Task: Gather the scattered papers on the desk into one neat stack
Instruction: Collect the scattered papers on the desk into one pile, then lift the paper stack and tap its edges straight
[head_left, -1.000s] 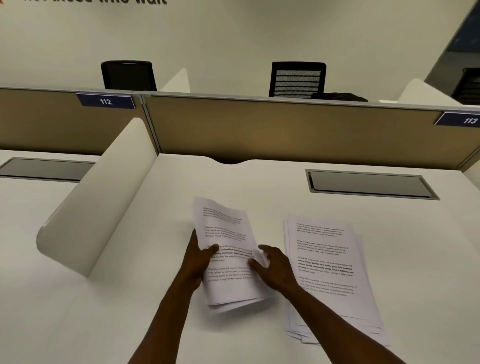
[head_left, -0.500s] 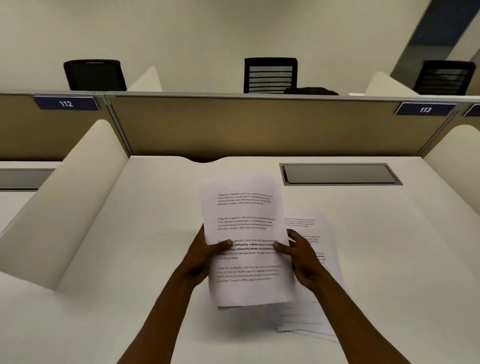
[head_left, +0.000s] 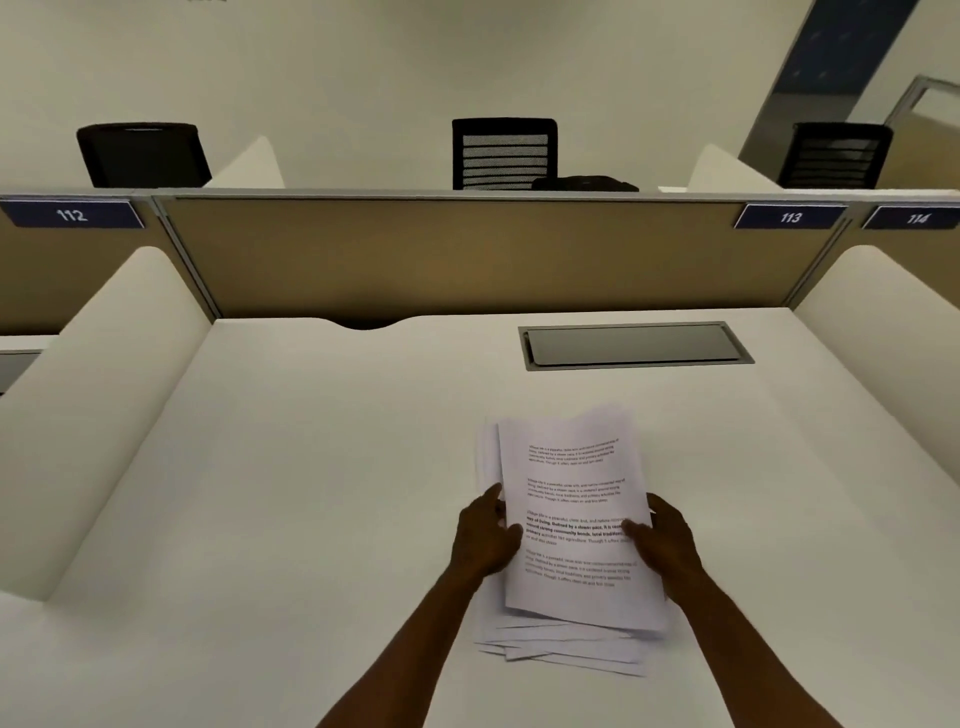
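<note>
Both hands — left (head_left: 485, 540), right (head_left: 662, 545) — grip the papers (head_left: 571, 525) below label "113" (head_left: 790, 217).

1. The table (head_left: 311, 467) is plain white and fills the middle and lower frame.
2. A pile of printed papers (head_left: 571, 519) lies on it, right of centre in the lower half, its lower sheets fanned out unevenly toward the bottom edge.
3. A grey rectangular hatch (head_left: 636, 345) sits flush in the tabletop, above the papers toward the upper right.
4. A shallow dark notch (head_left: 363, 325) cuts the table's far edge, left of the hatch.
</note>
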